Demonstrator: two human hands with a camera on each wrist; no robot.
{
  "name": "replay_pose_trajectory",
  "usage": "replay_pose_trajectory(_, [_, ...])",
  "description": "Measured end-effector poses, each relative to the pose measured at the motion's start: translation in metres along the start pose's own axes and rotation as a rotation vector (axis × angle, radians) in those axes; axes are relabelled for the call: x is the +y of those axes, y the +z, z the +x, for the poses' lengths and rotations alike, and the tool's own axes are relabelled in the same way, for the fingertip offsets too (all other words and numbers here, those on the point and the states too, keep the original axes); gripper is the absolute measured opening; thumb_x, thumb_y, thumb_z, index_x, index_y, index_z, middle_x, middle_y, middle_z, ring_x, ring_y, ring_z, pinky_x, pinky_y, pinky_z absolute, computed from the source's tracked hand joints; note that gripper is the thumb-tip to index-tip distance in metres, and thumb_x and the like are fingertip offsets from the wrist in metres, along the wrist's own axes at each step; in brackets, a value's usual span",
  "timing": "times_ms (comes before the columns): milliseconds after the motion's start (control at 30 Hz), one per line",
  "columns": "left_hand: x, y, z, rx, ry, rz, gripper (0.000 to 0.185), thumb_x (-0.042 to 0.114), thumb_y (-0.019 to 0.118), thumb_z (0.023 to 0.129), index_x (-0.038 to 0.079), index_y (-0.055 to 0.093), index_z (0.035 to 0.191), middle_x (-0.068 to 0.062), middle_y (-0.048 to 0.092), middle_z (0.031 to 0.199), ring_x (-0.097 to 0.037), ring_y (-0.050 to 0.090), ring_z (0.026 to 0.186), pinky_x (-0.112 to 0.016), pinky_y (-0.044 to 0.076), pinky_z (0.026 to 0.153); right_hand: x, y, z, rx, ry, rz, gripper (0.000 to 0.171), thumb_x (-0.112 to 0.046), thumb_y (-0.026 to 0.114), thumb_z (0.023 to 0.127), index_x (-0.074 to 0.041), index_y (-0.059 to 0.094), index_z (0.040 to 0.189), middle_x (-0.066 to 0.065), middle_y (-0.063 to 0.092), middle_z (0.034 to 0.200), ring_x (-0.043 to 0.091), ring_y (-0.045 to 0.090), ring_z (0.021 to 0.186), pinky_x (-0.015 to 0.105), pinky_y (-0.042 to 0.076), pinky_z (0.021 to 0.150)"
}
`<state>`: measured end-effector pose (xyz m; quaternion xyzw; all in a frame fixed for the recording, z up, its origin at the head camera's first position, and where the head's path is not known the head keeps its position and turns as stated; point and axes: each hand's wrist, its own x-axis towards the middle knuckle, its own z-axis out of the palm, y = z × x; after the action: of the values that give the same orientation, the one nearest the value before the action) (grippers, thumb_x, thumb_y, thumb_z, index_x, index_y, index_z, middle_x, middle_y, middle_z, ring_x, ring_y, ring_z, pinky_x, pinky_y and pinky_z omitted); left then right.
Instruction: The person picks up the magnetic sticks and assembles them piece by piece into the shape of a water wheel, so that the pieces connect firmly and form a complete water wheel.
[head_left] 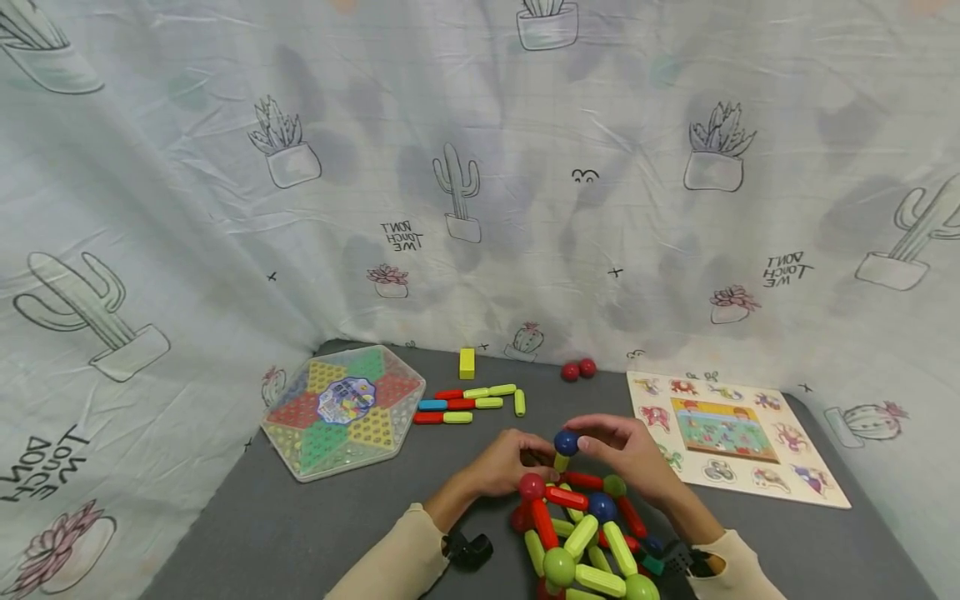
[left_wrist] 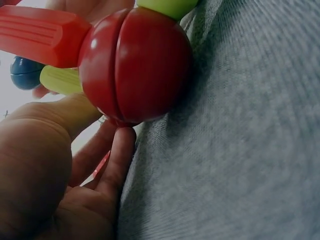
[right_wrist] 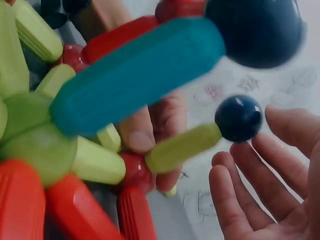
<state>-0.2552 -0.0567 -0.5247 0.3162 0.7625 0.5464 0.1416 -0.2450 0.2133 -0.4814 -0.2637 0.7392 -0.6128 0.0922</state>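
Note:
A structure of magnetic rods and balls stands on the table in front of the person. From it rises a yellow-green rod, capped by a blue ball. My left hand pinches a small red ball at the foot of that rod, thumb on the near side and fingers behind. At the blue ball, my right hand has its thumb and fingertips around the ball's sides. A larger red ball of the structure sits beside the left thumb. A teal rod crosses close to the right wrist camera.
Loose rods in red, blue and yellow-green lie beyond the left hand. Behind them are a yellow block and two red balls. A hexagonal game board lies left, a picture puzzle board right. A printed curtain hangs behind.

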Motion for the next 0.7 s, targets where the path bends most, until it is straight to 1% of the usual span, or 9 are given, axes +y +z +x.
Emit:
replay_pose_trajectory(33, [0.000, 0.000, 0.000, 0.000, -0.015, -0.012, 0.030, 0.010, 0.083, 0.098, 0.009, 0.081, 0.128, -0.008, 0.083, 0.116, -0.002, 0.076, 0.097, -0.022, 0.061, 0.092, 0.002, -0.002, -0.003, 0.015, 0.003, -0.001, 0.027, -0.007, 0.063, 0.110, 0.001, 0.072, 0.135, 0.009, 0.079, 0.129, 0.017, 0.077, 0.111, 0.029, 0.062, 0.097])
replay_pose_trajectory(100, [0.001, -0.001, 0.000, -0.001, -0.046, -0.043, 0.033, 0.009, 0.083, 0.097, 0.010, 0.080, 0.130, -0.007, 0.082, 0.118, -0.003, 0.076, 0.100, -0.021, 0.061, 0.094, 0.008, -0.006, -0.009, 0.048, 0.009, -0.018, 0.026, -0.006, 0.063, 0.110, 0.002, 0.073, 0.134, 0.012, 0.079, 0.128, 0.020, 0.078, 0.112, 0.028, 0.062, 0.097])
replay_pose_trajectory(200, [0.000, -0.009, -0.003, 0.005, -0.072, -0.088, 0.037, 0.008, 0.083, 0.098, 0.008, 0.077, 0.134, -0.009, 0.081, 0.122, -0.005, 0.077, 0.106, -0.022, 0.060, 0.097, 0.017, -0.012, -0.021, 0.099, 0.030, -0.057, 0.026, -0.006, 0.064, 0.110, 0.003, 0.073, 0.132, 0.019, 0.079, 0.126, 0.022, 0.078, 0.112, 0.025, 0.061, 0.096])
replay_pose_trajectory(267, [0.000, -0.021, -0.008, 0.011, -0.063, -0.109, 0.040, 0.008, 0.082, 0.099, 0.004, 0.075, 0.138, -0.012, 0.080, 0.127, -0.006, 0.077, 0.110, -0.023, 0.060, 0.098, 0.023, -0.013, -0.029, 0.122, 0.052, -0.077, 0.025, -0.007, 0.064, 0.110, 0.003, 0.074, 0.131, 0.023, 0.078, 0.126, 0.020, 0.079, 0.112, 0.023, 0.061, 0.095])
replay_pose_trajectory(367, [-0.001, -0.047, -0.019, 0.040, -0.029, -0.146, 0.044, 0.009, 0.079, 0.101, -0.003, 0.069, 0.143, -0.019, 0.077, 0.134, -0.013, 0.077, 0.115, -0.028, 0.061, 0.100, 0.031, -0.014, -0.041, 0.125, 0.085, -0.068, 0.027, -0.008, 0.062, 0.111, 0.005, 0.073, 0.132, 0.024, 0.078, 0.126, 0.016, 0.079, 0.111, 0.022, 0.060, 0.095])
replay_pose_trajectory(433, [-0.002, -0.066, -0.030, 0.090, -0.008, -0.157, 0.046, 0.009, 0.078, 0.102, -0.006, 0.067, 0.143, -0.023, 0.075, 0.135, -0.016, 0.077, 0.117, -0.029, 0.062, 0.099, 0.034, -0.012, -0.046, 0.124, 0.111, -0.039, 0.029, -0.009, 0.061, 0.112, 0.006, 0.072, 0.133, 0.025, 0.077, 0.127, 0.015, 0.079, 0.111, 0.022, 0.060, 0.096])
replay_pose_trajectory(533, [-0.005, -0.092, -0.047, 0.197, -0.009, -0.146, 0.045, 0.009, 0.078, 0.102, -0.008, 0.067, 0.142, -0.029, 0.073, 0.134, -0.020, 0.077, 0.117, -0.029, 0.063, 0.097, 0.036, -0.010, -0.048, 0.133, 0.135, 0.002, 0.030, -0.010, 0.060, 0.112, 0.008, 0.070, 0.134, 0.026, 0.077, 0.128, 0.016, 0.080, 0.111, 0.024, 0.061, 0.096])
replay_pose_trajectory(633, [-0.008, -0.111, -0.063, 0.314, -0.056, -0.078, 0.042, 0.012, 0.079, 0.102, -0.006, 0.070, 0.139, -0.029, 0.074, 0.133, -0.017, 0.077, 0.114, -0.025, 0.061, 0.094, 0.037, -0.008, -0.048, 0.146, 0.145, 0.032, 0.031, -0.010, 0.060, 0.112, 0.011, 0.069, 0.134, 0.026, 0.077, 0.128, 0.016, 0.080, 0.110, 0.025, 0.062, 0.096])
replay_pose_trajectory(700, [-0.009, -0.118, -0.070, 0.372, -0.101, -0.017, 0.040, 0.014, 0.080, 0.102, -0.002, 0.073, 0.137, -0.025, 0.075, 0.133, -0.014, 0.076, 0.111, -0.023, 0.060, 0.092, 0.038, -0.008, -0.048, 0.152, 0.150, 0.050, 0.031, -0.009, 0.061, 0.111, 0.012, 0.069, 0.134, 0.025, 0.077, 0.128, 0.016, 0.080, 0.110, 0.025, 0.062, 0.096])
